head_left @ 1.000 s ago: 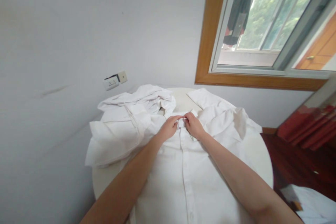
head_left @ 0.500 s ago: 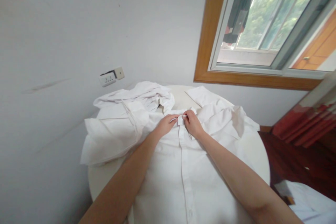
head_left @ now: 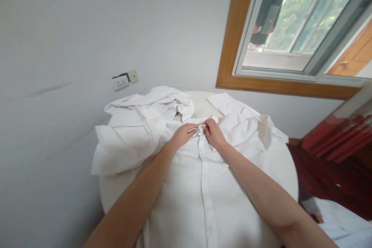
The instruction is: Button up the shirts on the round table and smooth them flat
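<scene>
A white button-up shirt (head_left: pixel 180 190) lies spread front side up over a round table, its collar end away from me. At the collar, my left hand (head_left: pixel 185 133) pinches the fabric from the left. My right hand (head_left: pixel 213 132) grips the same collar area from the right, thumb and fingers closed on the cloth. The fingertips of both hands nearly meet above the button placket (head_left: pixel 202 162). Any button between them is too small to make out. A sleeve of white cloth (head_left: pixel 247 128) lies bunched right of my right hand.
The white round table (head_left: pixel 286 170) stands against a wall with a power socket (head_left: pixel 120 83). More crumpled white cloth (head_left: pixel 128 143) lies at the table's left. A wood-framed window (head_left: pixel 279 85) and a red curtain (head_left: pixel 334 139) are on the right. White cloth (head_left: pixel 340 217) sits low at right.
The view has shifted slightly. My fingers have moved a little at the collar, and the small tab of fabric between them looks more folded. Both hands keep their hold.
</scene>
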Available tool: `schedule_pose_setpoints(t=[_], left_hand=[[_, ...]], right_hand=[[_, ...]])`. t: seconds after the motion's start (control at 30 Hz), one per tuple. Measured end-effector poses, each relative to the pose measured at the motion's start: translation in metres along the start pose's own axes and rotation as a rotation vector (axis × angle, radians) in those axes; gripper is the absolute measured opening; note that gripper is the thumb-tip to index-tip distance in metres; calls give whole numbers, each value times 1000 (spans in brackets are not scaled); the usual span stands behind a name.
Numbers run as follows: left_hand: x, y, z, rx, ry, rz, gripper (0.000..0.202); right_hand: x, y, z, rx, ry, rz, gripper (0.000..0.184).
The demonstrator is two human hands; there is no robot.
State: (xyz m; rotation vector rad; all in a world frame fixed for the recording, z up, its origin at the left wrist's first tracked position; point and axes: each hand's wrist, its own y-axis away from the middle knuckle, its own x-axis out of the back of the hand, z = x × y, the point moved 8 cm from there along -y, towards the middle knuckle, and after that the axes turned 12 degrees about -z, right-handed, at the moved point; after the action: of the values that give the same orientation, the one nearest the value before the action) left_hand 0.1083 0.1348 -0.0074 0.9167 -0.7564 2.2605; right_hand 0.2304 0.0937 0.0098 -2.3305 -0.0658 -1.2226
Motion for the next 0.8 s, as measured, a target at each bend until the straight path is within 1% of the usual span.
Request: schedule_pose_setpoints(t=[0.1, 0.23, 0.4, 0.53, 0.67, 0.73, 0.8], left_hand=[[3, 1, -1, 48, 13, 30, 25], [5, 1, 0, 56, 14, 77, 21], [7, 1, -2, 75, -12, 107, 17], [7, 2, -1, 58, -47, 118, 16], [8, 3, 6, 10, -102, 119, 16], [7, 3, 14, -27, -176, 94, 18], [6, 4, 21, -39, -294, 72, 21]], right_hand=[[0, 0, -5, 40, -7, -12, 18], [-1, 1, -11, 79, -25, -32, 18], [-2, 2, -13, 72, -12, -50, 20], [-4, 3, -17, 92, 6, -99, 31], [-7, 3, -16, 86, 57, -130, 40], [-9, 3, -13, 58, 82, -133, 39], [-10, 2, -9, 35, 97, -133, 36]])
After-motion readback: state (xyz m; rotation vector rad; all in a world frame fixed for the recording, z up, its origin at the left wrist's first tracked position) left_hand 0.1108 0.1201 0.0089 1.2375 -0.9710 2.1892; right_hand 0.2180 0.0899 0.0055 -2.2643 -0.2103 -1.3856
